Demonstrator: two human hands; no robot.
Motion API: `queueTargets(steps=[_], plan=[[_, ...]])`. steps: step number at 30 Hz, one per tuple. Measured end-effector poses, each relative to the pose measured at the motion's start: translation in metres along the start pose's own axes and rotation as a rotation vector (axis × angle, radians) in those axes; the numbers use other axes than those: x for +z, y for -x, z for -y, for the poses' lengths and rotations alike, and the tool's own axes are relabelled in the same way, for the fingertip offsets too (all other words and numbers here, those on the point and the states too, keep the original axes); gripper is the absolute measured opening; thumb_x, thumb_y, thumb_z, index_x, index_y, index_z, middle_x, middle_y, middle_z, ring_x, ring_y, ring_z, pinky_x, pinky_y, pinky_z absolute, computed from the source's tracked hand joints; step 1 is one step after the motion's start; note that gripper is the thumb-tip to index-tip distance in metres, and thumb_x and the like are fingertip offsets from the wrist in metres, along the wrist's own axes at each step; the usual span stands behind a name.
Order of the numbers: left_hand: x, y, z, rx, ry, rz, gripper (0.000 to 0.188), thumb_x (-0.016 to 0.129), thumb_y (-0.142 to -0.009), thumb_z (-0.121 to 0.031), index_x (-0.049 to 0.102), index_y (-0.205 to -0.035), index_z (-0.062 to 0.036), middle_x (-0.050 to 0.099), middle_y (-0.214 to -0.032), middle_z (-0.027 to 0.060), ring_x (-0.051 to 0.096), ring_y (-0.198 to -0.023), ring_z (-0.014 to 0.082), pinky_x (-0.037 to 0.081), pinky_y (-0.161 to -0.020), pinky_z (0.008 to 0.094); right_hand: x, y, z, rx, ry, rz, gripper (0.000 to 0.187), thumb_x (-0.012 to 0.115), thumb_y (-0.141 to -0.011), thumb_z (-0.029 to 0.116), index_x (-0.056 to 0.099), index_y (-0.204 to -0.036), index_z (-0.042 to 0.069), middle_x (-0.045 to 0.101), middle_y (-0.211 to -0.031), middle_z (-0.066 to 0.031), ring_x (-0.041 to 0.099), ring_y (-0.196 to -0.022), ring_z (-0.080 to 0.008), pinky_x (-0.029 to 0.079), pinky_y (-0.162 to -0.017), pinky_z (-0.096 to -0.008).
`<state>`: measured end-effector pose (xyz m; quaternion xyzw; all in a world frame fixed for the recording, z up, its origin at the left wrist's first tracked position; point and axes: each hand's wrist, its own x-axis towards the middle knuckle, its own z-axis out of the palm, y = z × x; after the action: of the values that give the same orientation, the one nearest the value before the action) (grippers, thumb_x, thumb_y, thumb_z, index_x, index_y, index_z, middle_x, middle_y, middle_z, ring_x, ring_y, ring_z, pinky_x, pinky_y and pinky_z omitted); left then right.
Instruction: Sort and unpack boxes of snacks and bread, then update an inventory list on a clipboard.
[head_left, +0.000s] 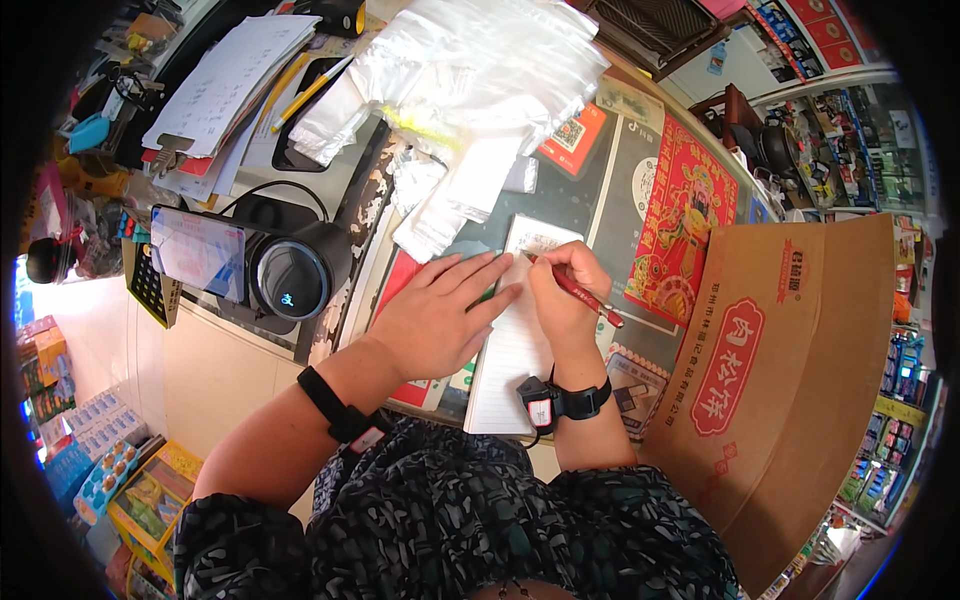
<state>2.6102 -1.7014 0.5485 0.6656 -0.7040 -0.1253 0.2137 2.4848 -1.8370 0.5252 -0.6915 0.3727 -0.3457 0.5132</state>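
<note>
On the grey desk (622,230), a white paper notepad (500,385) is inscribed towards twelve o'clock, blank towards six; a red pen (590,297) is pinched by the right hand (562,305), the left hand (435,310) spread flat.

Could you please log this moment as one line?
left hand: fingers resting on lined notepad | right hand: holding red pen, tip at page | nearby: plastic bags, cardboard box
</note>
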Motion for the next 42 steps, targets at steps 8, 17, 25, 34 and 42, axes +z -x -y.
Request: queueTargets(steps=[8, 17, 25, 34, 42], plan=[[0.000, 0.001, 0.000, -0.008, 0.007, 0.004, 0.054, 0.058, -0.079, -0.020, 0.045, -0.131, -0.0113, 0.038, -0.139, 0.0130, 0.038, -0.127, 0.0263, 0.028, -0.105, 0.0424, 0.000, 0.000, 0.003, -0.016, 0.017, 0.011, 0.007, 0.060, -0.075, 0.000, 0.054, -0.070, 0.001, 0.056, -0.060, -0.0009, 0.050, -0.055, -0.0038, 0.040, -0.050, -0.0199], [0.000, 0.001, 0.001, -0.004, 0.001, -0.012, 0.053, 0.058, -0.079, -0.019, 0.046, -0.130, -0.0112, 0.039, -0.139, 0.0129, 0.039, -0.126, 0.0265, 0.029, -0.104, 0.0425, -0.003, 0.001, 0.000, -0.066, 0.004, 0.013, 0.007, 0.058, -0.078, 0.000, 0.054, -0.072, 0.001, 0.057, -0.065, -0.0020, 0.052, -0.057, -0.0050, 0.041, -0.052, -0.0198], [-0.001, 0.000, 0.000, -0.002, 0.013, -0.006, 0.052, 0.060, -0.077, -0.018, 0.048, -0.128, -0.0115, 0.039, -0.139, 0.0117, 0.040, -0.125, 0.0265, 0.031, -0.103, 0.0429, -0.011, 0.000, 0.014, 0.182, -0.282, -0.013, 0.005, 0.058, -0.084, 0.001, 0.058, -0.089, -0.001, 0.061, -0.074, -0.0035, 0.053, -0.063, -0.0050, 0.042, -0.056, -0.0184], [-0.001, -0.003, -0.004, -0.001, -0.018, 0.003, 0.053, 0.059, -0.078, -0.018, 0.047, -0.130, -0.0122, 0.039, -0.140, 0.0114, 0.040, -0.126, 0.0267, 0.030, -0.104, 0.0433, -0.012, 0.002, -0.001, 0.055, -0.021, 0.032, 0.005, 0.064, -0.077, 0.002, 0.059, -0.077, 0.000, 0.058, -0.065, -0.0002, 0.050, -0.060, -0.0024, 0.040, -0.054, -0.0183], [-0.001, -0.003, -0.003, 0.001, -0.022, 0.004, 0.054, 0.059, -0.078, -0.018, 0.047, -0.130, -0.0118, 0.039, -0.139, 0.0116, 0.040, -0.125, 0.0269, 0.030, -0.104, 0.0435, -0.009, 0.001, 0.002, 0.044, -0.027, 0.038, 0.005, 0.063, -0.077, 0.002, 0.058, -0.075, 0.000, 0.058, -0.062, -0.0004, 0.050, -0.057, -0.0032, 0.040, -0.052, -0.0194]])
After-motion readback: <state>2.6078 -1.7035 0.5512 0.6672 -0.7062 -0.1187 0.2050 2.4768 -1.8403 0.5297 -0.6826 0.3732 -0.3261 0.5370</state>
